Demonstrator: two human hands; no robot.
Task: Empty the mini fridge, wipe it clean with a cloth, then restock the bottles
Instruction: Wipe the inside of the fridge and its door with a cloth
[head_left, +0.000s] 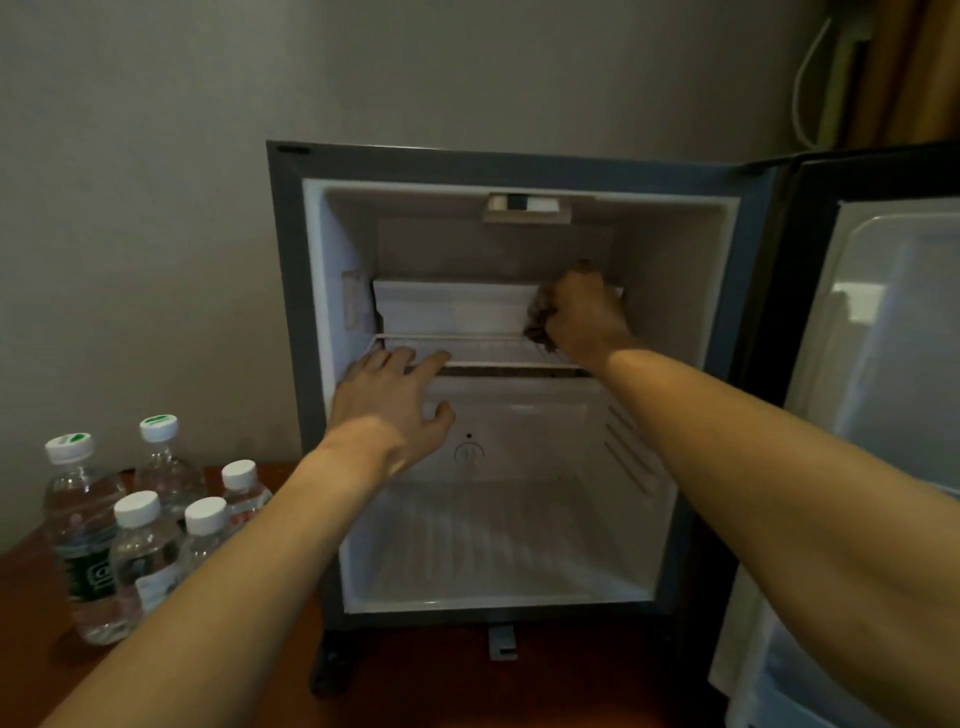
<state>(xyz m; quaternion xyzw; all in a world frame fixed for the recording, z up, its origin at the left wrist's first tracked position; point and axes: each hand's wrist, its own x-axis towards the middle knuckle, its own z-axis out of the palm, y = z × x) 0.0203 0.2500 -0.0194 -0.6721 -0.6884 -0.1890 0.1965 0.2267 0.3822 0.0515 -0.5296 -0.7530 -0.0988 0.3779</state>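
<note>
The right hand is clutching a soft, limp dark brown cloth, best bunched in the fist, against the white back panel while the open left hand is steadying the stiff wire shelf beside it.

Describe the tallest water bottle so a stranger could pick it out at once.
Start at the open mini fridge and look left to the cluster of five clear bottles on the wooden surface. The tallest bottle stands at the far left. It alone has a dark green label, and its white cap bears a green mark, as does only the bottle behind it.
</note>
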